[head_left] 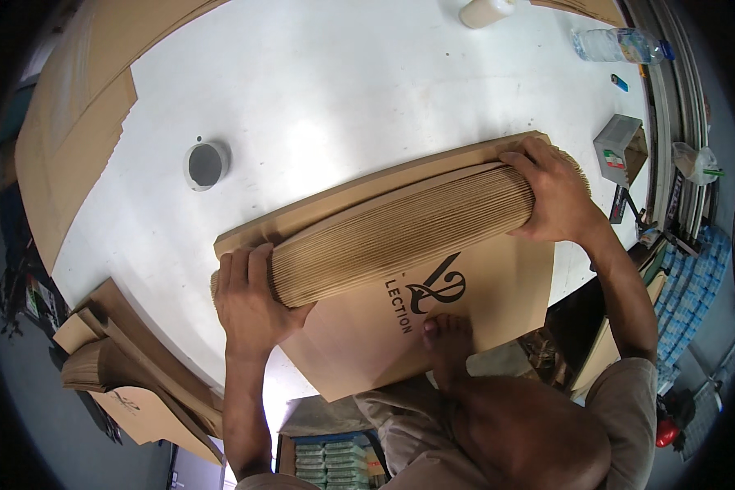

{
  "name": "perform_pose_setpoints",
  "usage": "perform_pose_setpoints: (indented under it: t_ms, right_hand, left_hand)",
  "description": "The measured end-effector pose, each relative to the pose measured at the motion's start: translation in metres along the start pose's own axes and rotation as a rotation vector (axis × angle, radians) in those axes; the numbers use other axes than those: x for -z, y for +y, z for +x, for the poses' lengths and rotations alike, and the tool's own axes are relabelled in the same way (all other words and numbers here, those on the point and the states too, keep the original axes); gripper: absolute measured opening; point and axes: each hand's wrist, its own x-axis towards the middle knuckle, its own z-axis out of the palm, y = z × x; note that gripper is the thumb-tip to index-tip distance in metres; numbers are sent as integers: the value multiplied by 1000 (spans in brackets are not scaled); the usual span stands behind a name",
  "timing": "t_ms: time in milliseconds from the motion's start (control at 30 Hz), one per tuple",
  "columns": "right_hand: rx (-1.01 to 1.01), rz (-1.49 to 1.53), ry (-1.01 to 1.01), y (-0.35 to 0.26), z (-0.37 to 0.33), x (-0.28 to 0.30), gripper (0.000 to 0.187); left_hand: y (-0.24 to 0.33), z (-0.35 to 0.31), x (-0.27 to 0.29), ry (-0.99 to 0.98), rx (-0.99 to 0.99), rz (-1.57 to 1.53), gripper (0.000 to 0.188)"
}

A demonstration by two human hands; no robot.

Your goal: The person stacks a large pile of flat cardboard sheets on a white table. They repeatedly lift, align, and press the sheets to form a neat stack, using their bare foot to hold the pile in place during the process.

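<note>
A thick stack of brown cardboard sheets [400, 233] lies across the table in front of me, its many layered edges facing up. My left hand [251, 300] is closed round the stack's left end, thumb on the near side. At the other end my right hand [557, 194] grips it the same way, fingers over the far side. Under and nearer than the edges spreads a flat brown face with black printing [355, 347]. A further brown cardboard strip [318, 214] shows behind the stack. Toes of a bare foot [447, 328] appear over the printed face's near part.
On the white table [302, 90] is a grey-rimmed round hole [206, 167]. Far right are a water bottle [621, 46], a blue lighter [620, 82] and a grey box-like holder [619, 145]. Large cardboard sheets [65, 155] cover the left side; folded cardboard [135, 371] hangs at lower left.
</note>
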Motion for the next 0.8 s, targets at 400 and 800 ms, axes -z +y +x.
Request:
perform_pose_setpoints:
  t_ms: [400, 800]
  right_hand:
    - [-31, -59, -123, -1, -8, 6, 115]
    - [-122, 411, -296, 26, 32, 28, 42]
  left_hand:
    - [2, -27, -8, 147, -63, 16, 91]
    - [7, -44, -12, 229, -100, 29, 95]
